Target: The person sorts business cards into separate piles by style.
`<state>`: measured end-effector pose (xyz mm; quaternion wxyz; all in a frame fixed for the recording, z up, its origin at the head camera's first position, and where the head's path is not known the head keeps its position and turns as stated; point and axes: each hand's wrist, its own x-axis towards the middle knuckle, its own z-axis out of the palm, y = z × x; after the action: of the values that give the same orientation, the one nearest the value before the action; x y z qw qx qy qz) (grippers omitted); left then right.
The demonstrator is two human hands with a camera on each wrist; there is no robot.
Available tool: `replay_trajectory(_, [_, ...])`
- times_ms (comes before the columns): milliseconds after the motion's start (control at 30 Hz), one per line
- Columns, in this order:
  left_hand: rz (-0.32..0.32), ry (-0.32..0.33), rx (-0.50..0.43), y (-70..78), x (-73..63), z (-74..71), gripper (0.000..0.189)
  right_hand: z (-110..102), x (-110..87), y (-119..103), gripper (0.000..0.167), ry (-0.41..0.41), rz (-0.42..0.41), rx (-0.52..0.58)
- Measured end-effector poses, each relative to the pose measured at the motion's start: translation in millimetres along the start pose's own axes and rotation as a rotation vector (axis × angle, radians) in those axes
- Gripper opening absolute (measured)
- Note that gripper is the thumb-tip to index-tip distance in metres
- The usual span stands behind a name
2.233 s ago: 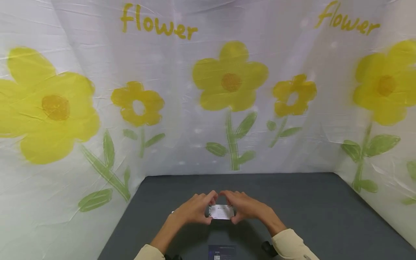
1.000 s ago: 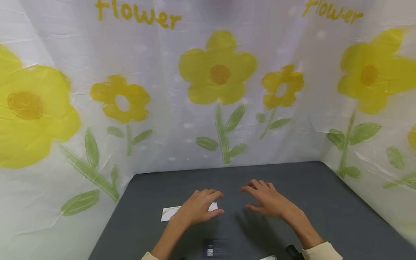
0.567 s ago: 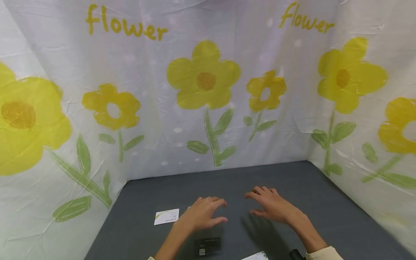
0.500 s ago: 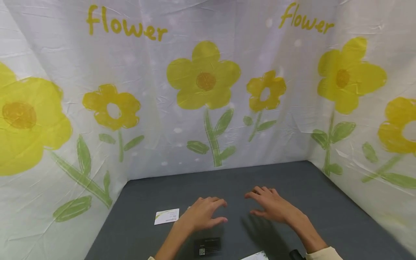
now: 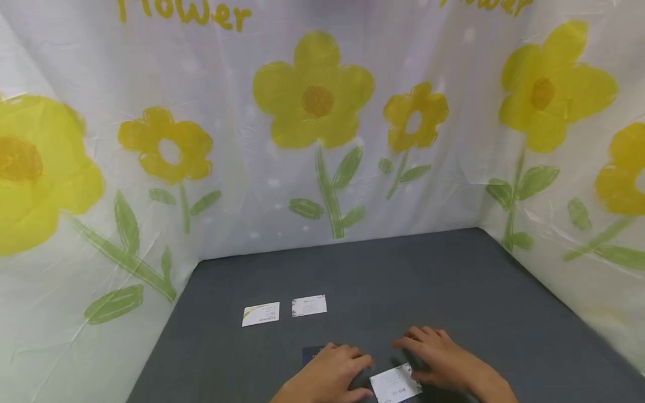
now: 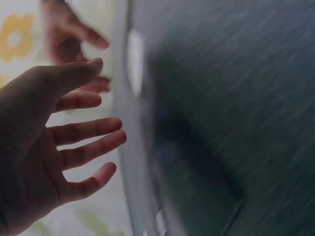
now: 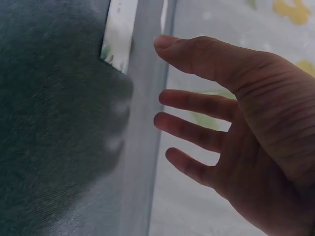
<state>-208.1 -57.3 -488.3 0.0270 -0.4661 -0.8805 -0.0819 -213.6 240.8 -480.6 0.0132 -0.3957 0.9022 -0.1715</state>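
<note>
A white business card [image 5: 395, 383] with leafy corners lies on the dark table between my hands. My left hand [image 5: 327, 376] hovers at its left with fingers spread and partly bent. At its right is my right hand [image 5: 445, 361], thumb overlapping the card's edge in the head view. Both wrist views show gaps between the thumb and fingers, with nothing held. A dark blue card [image 5: 312, 354] is mostly hidden behind my left hand. Farther back lie a leafy white card [image 5: 309, 306] and, left of it, a white card with a yellow-green curve [image 5: 260, 314].
The dark grey table [image 5: 403, 280] runs back to a white curtain [image 5: 232, 212] painted with yellow flowers, which also encloses the left and right sides. A bit of something dark [image 5: 414, 399] shows under the near white card's lower edge.
Both hands held a white leafy card, then let it go; it lies beside the curved-pattern card. Since then my hands have moved back toward me, to the near white card. The head view has shifted.
</note>
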Motion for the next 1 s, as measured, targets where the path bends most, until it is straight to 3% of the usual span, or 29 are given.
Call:
replay_trajectory(100, [0.048, -0.031, -0.006, 1.5, 5.9, 8.7, 0.04, 0.9, -0.4, -0.5, 0.049, 0.0, -0.004, 0.002])
replay_trajectory(200, [0.051, -0.035, -0.011, 3.1, 9.3, 15.4, 0.041, 2.4, 1.9, -2.3, 0.049, -0.028, -0.002, 0.027])
replay_trajectory(400, [0.049, 0.035, 0.071, 14.6, 16.8, 30.4, 0.034, 5.1, 1.8, -4.1, 0.059, -0.143, 0.022, 0.13])
replay_trajectory(567, [0.05, 0.026, 0.005, 10.6, 22.4, 48.0, 0.048, 8.9, -0.9, -1.3, 0.063, -0.162, -0.028, 0.224])
replay_trajectory(733, [0.054, 0.023, -0.057, 11.5, 24.7, 41.3, 0.057, 7.9, -2.1, 1.9, 0.071, -0.179, -0.042, 0.294])
replay_trajectory(800, [0.041, 0.036, -0.056, 16.3, 24.3, 33.6, 0.061, 8.8, -2.4, 3.9, 0.073, -0.18, -0.062, 0.305])
replay_trajectory(1000, [-0.018, 0.059, -0.001, 17.9, 21.8, 34.0, 0.076, 14.9, -4.1, 11.7, 0.077, -0.168, -0.101, 0.325])
